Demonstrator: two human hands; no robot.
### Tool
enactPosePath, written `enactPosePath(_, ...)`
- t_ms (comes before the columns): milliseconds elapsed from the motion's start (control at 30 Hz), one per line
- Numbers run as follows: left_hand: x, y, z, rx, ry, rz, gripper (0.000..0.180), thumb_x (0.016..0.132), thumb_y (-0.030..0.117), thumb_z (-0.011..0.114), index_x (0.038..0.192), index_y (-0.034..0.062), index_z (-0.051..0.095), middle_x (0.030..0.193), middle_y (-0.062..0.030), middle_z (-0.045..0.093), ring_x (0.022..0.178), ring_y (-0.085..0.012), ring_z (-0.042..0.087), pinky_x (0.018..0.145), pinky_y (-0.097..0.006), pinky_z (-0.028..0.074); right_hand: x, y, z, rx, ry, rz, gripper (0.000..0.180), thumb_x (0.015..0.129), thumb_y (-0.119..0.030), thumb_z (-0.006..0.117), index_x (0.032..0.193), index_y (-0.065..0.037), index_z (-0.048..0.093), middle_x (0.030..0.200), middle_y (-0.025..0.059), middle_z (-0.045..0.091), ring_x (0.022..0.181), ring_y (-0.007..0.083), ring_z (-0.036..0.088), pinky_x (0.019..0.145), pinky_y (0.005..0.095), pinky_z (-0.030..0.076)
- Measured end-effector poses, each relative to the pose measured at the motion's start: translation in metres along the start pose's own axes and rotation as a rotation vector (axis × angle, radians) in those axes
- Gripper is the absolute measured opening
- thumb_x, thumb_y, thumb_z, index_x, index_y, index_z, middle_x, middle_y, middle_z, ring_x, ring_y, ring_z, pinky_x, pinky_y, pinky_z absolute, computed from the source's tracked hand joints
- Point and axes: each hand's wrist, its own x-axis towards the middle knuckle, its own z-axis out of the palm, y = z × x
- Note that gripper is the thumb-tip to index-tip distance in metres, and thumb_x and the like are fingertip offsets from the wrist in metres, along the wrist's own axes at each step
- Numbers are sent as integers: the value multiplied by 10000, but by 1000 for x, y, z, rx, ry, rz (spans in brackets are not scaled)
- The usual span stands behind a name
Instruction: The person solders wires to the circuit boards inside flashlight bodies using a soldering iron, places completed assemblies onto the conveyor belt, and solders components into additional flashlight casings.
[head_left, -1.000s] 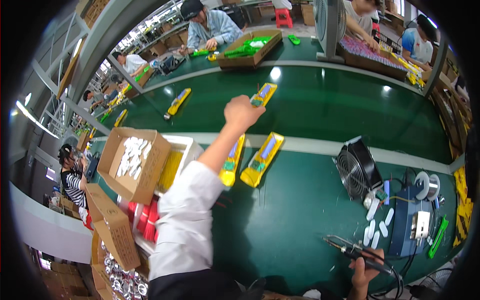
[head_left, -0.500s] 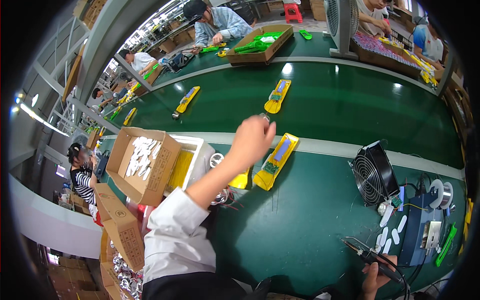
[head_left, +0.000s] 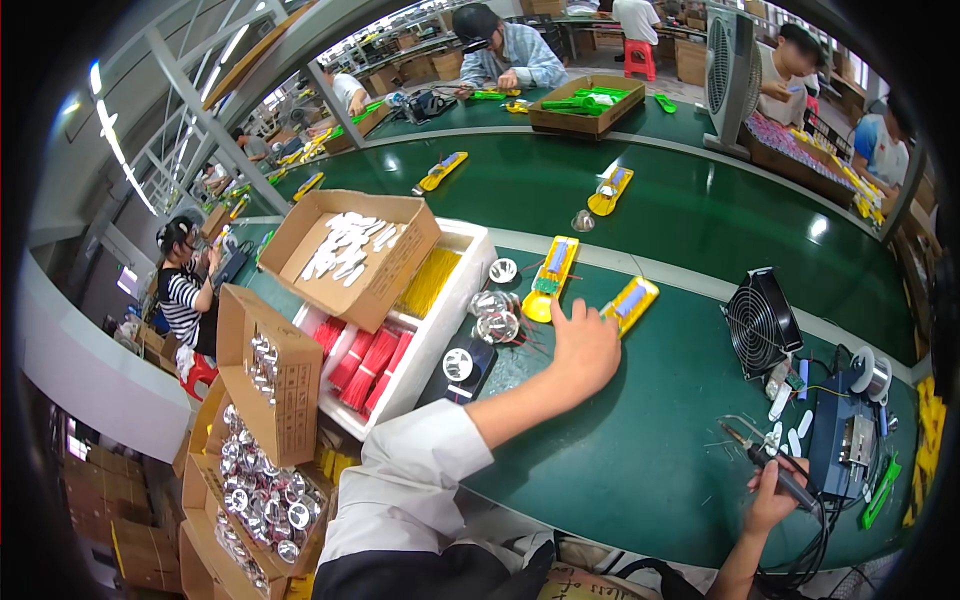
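Yellow casings [head_left: 551,279], two, lie on the desk [head_left: 650,420] left of the black fan [head_left: 762,325], seemingly still pending; a third casing [head_left: 612,190], apparently passed on, lies farther off on the belt [head_left: 720,210], silver cup [head_left: 583,221] beside it. Drawn back from the belt since the earlier frame, the left hand [head_left: 587,347] spreads its fingers [head_left: 581,314] by the pair, contact unclear; the right hand [head_left: 770,497], nearer than the fan, grips a soldering iron [head_left: 794,484].

Two yellow shells [head_left: 551,281] [head_left: 632,303] beside the left hand [head_left: 588,345] — one soldering iron [head_left: 761,456].
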Motion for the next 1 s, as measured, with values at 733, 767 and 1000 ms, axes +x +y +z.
enactPosePath(733, -133, -124, -45, -131, 273, -38, 290, 634, 88, 674, 915, 93, 603, 967, -53, 549, 916, -252, 497, 777, -367, 398, 5, 0, -3, -28, -4, -10, 105, 857, -85, 514, 917, -8, 473, 645, 42, 483, 473, 63, 437, 417, 174, 335)
enactPosePath(767, -134, -130, -33, -121, 319, -24, 254, 634, 91, 677, 880, 96, 615, 989, -43, 552, 929, -245, 498, 784, -363, 398, 5, 0, -2, -11, -9, 0, 104, 856, -87, 517, 909, -9, 472, 642, 41, 480, 469, 64, 438, 414, 175, 335)
enactPosePath(1000, -148, -114, -44, -205, 371, 22, 139, 652, 92, 666, 789, 109, 647, 898, 16, 604, 935, -215, 529, 811, -369, 403, 5, -4, 4, 20, 9, 48, 125, 830, -71, 539, 890, -10, 448, 624, 53, 495, 438, 71, 460, 382, 165, 346)
